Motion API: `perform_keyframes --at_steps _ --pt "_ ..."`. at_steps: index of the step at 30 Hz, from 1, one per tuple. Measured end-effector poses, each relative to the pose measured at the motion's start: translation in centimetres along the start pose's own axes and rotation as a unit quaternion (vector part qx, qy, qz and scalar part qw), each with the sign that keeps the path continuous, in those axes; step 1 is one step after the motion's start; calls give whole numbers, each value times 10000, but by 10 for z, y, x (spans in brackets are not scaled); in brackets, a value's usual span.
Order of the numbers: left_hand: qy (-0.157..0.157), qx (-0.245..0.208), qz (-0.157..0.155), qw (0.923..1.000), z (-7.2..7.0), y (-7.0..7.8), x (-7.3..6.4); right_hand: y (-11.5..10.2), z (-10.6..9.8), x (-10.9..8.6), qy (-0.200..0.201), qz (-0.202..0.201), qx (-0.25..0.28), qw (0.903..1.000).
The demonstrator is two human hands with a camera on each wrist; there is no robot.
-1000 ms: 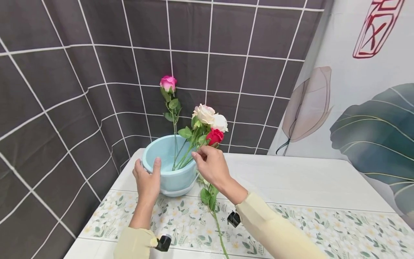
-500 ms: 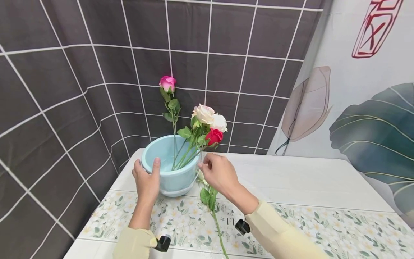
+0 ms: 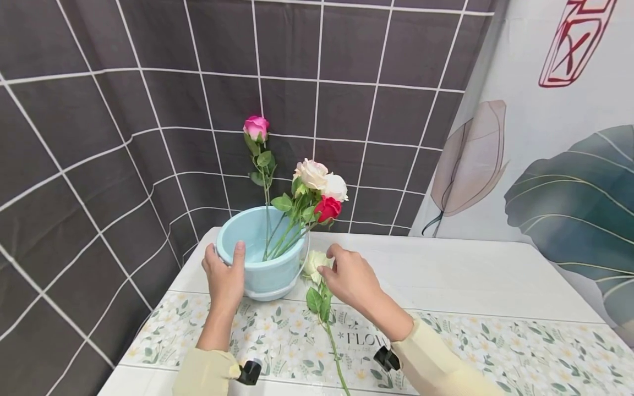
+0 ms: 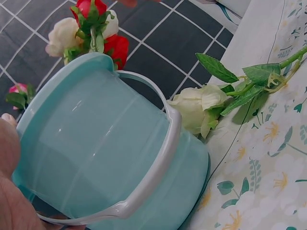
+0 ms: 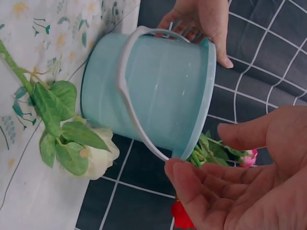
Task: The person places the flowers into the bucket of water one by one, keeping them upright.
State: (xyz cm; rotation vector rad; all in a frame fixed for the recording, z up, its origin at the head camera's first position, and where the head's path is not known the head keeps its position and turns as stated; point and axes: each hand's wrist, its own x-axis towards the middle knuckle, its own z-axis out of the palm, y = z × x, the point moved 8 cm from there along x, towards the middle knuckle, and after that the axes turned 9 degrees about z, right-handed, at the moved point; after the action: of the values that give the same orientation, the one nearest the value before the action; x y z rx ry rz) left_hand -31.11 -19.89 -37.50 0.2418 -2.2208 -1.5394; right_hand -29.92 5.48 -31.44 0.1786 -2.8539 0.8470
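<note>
A light-blue bucket (image 3: 269,278) with a pale handle (image 4: 169,143) stands on the table. My left hand (image 3: 224,280) grips its left side, thumb at the rim. Inside lean a pink rose (image 3: 256,127), a cream rose (image 3: 312,174), a white rose (image 3: 335,187) and a red rose (image 3: 328,209), their heads above the rim. Just right of the bucket, a pale-green-white rose (image 3: 315,265) lies on the table, its stem toward me. Over that bloom hovers my right hand (image 3: 353,278), fingers loosely bent and holding nothing; the right wrist view shows thumb and fingers apart.
The white table (image 3: 470,275) carries a flower-patterned band (image 3: 495,346) along its front. Behind the bucket rises a dark curtain (image 3: 371,110) with white grid lines, close to the left side too. A leaf-printed white cloth (image 3: 525,220) hangs at the right.
My right hand has drawn back from beside the red rose, moving right and down toward the rose on the table, whose bloom now shows. The left hand stays on the bucket.
</note>
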Motion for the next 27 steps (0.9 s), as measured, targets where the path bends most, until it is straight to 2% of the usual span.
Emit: perform_keyframes --at_steps 7,20,27 --pt "2 22 -59 10000 0 -1 0 15 6 -10 -447 312 -51 9985" --pt "-3 56 -117 9999 0 -2 0 43 19 -21 -829 641 -168 9943" --pt "4 63 -108 9999 0 -2 0 55 30 -28 -1195 840 -112 9892"
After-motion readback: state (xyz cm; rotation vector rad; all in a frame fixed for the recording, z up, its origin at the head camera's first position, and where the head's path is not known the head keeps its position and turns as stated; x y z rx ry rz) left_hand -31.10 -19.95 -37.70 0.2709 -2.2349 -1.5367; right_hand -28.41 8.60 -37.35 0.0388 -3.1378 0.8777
